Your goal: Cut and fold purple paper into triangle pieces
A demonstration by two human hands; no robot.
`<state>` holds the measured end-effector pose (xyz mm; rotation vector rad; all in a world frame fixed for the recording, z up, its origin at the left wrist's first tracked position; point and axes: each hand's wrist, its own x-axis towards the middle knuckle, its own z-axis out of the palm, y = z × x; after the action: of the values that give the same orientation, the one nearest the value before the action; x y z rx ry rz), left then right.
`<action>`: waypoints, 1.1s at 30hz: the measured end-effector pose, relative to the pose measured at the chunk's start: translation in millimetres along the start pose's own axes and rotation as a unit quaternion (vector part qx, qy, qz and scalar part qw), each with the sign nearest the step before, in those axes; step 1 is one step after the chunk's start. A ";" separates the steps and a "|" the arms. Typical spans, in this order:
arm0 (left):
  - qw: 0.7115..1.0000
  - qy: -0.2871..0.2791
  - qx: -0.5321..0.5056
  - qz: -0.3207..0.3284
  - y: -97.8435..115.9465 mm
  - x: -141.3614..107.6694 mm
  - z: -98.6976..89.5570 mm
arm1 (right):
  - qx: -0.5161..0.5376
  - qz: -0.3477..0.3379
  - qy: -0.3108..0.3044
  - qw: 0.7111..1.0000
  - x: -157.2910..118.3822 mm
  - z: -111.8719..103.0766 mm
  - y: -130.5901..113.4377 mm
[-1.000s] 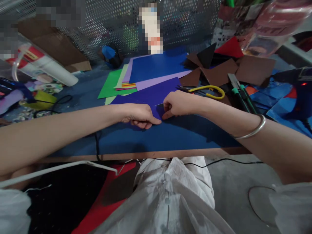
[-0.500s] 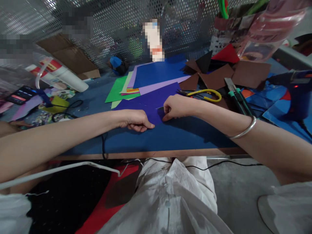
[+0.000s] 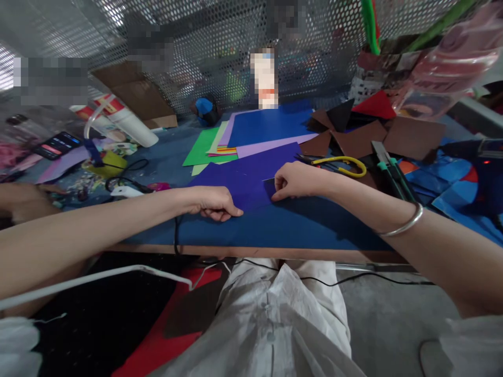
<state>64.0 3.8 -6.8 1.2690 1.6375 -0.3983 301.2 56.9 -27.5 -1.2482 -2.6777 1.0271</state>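
Note:
A dark purple sheet point(image 3: 251, 175) lies on the blue table mat in front of me. My left hand point(image 3: 220, 203) is curled, its thumb tip at the sheet's near edge. Fingers pinched, my right hand point(image 3: 293, 180) holds a small dark piece point(image 3: 270, 187) at the right part of the sheet. Whether this piece is separate or a folded part of the sheet, I cannot tell. Behind the sheet lies a stack of papers with a blue sheet point(image 3: 267, 128) on top and a green sheet point(image 3: 202, 146) at its left.
Yellow-handled pliers point(image 3: 346, 163), a green cutter point(image 3: 393, 173) and brown pieces point(image 3: 359, 139) lie at the right, by a glue gun point(image 3: 487, 173). A pink bottle point(image 3: 436, 78) stands behind. At the left are a phone point(image 3: 58, 145), a white tube point(image 3: 133, 125) and another person's hand point(image 3: 27, 201).
The whole view has shifted, so the table appears lower and further right. My left hand sits slightly further from my right hand along the sheet's near edge. Both keep similar poses.

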 end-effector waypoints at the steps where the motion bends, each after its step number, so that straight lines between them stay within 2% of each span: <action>1: 1.000 0.001 -0.001 -0.002 -1.0 -1.0 0.2 | 0.002 0.003 0.000 1.000 0.1 0.3 0.2; 12: 1.000 -0.009 -0.024 -0.005 -9.4 -1.2 -0.5 | -0.005 0.006 -0.001 1.000 0.3 0.3 -0.9; 23: 0.998 -0.015 -0.040 0.038 -25.9 -3.8 -4.0 | -0.002 0.005 0.000 1.000 -1.2 -0.7 -1.1; 26: 0.996 0.026 -0.022 0.077 -22.2 -14.4 -8.0 | 0.002 0.011 -0.001 1.000 -1.0 -0.9 -0.5; 29: 0.983 0.099 -0.005 0.158 -13.2 -25.5 -12.4 | 0.005 0.002 0.011 1.000 -0.3 2.2 -0.3; 31: 0.964 0.159 0.005 0.214 -6.7 -28.4 -13.6 | -0.001 -0.012 0.062 0.998 0.4 7.8 -1.3; 33: 0.941 0.213 0.000 0.261 -1.1 -25.6 -13.0 | -0.009 -0.026 0.144 0.989 1.0 16.5 -2.6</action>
<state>55.7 -1.0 20.2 1.8117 1.5546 0.2218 294.2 47.2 -39.2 -1.2154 -2.4903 0.7507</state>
